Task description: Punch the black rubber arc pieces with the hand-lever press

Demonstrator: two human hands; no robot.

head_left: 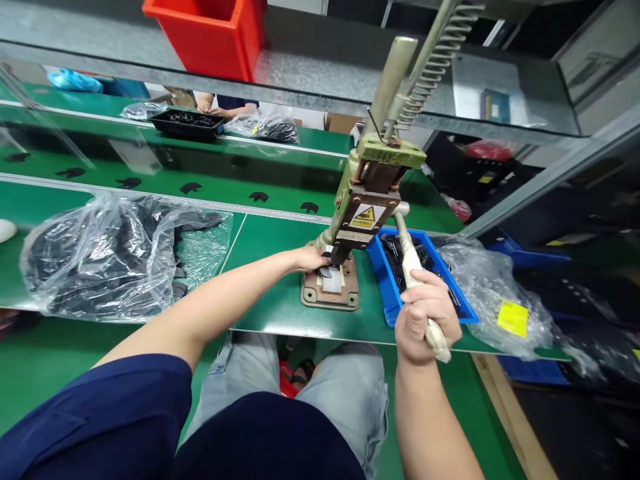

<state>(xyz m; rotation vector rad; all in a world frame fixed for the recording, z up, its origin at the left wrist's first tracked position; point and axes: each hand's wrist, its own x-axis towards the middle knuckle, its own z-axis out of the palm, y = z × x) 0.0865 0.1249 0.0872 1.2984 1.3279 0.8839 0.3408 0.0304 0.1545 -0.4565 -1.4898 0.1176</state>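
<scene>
Head view has you seated at the green tabletop with a hand press between your 2 hands. Your right hand is wrapped round the taped lever handle, fingers clamped on its near end, just above the blue tray of dark parts. Your left hand reaches to the press's base plate. Its fingers are close together, with the tips at a small dark piece lying on the pale pad directly under the ram. Whether they pinch the piece or only press on it cannot be told, because the ram head hides the tips.

That looks like the point to mind: your fingertips sit very near the ram, right under the yellow warning label. Seat the piece square on the pad, then steady it only from its left edge, tips clear of the ram's footprint, before any pull. Draw the lever handle in 1 smooth stroke along its own arc with a straight wrist, since a sideways tug could shift the base plate on the tabletop. Your grip is far out along the handle, which should give good leverage.

The clear bag of dark parts lies well to the left, and the crinkled bag with a yellow label is right of the blue tray. Neither crowds the stroke.
</scene>
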